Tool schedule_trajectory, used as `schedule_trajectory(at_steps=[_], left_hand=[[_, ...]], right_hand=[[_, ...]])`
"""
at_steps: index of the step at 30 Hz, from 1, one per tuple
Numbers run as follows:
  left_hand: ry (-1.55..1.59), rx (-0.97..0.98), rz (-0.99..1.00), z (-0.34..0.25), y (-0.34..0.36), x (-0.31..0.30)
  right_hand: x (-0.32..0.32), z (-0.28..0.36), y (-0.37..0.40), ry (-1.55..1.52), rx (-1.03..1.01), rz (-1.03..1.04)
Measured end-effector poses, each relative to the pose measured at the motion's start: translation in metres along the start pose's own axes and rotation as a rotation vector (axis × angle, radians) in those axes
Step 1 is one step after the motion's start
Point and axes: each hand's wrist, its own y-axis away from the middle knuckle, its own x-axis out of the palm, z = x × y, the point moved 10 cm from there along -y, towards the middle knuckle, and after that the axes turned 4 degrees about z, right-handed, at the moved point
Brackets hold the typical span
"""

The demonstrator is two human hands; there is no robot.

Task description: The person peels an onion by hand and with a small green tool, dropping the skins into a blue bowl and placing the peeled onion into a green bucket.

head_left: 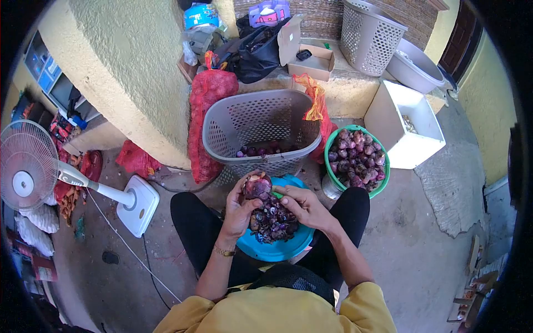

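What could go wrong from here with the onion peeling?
1. The left hand holds the onion above the blue basin. A slip would likely drop it into the peels.
2. The peels are heaped up in the basin, so more could spill over its rim onto the floor.
3. A cable lies on the floor beside the left leg and might snag.

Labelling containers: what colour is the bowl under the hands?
The bowl is blue; head view.
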Motion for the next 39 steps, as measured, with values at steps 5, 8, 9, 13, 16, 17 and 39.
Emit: schedule_trajectory(at_steps=[5, 8, 9, 13, 16, 17, 39], left_hand=[[0.007, 0.032, -0.093, -0.001, 0.002, 0.001], [0.002, 0.025, -0.146, 0.003, 0.006, -0.002], [0.002, 0.025, -0.145, 0.004, 0.006, -0.001], [-0.059, 0.046, -0.176, 0.006, 0.007, -0.004], [-0.141, 0.064, -0.168, 0.001, 0.006, -0.002], [-0.156, 0.072, -0.165, -0.001, 0.007, -0.001], [-0.041, -0.211, -0.112, 0.033, 0.020, -0.008]], right_hand=[[-0.013, 0.017, 0.005, 0.184, 0.027, -0.282], [-0.014, 0.024, 0.008, 0.330, 0.027, -0.356], [-0.013, 0.025, 0.008, 0.330, 0.027, -0.357], [-0.013, 0.028, 0.011, 0.411, 0.039, -0.419], [-0.014, 0.035, 0.013, 0.511, 0.020, -0.454], [-0.013, 0.035, 0.013, 0.546, 0.029, -0.445], [-0.026, 0.023, -0.003, 0.111, -0.129, -0.403]])
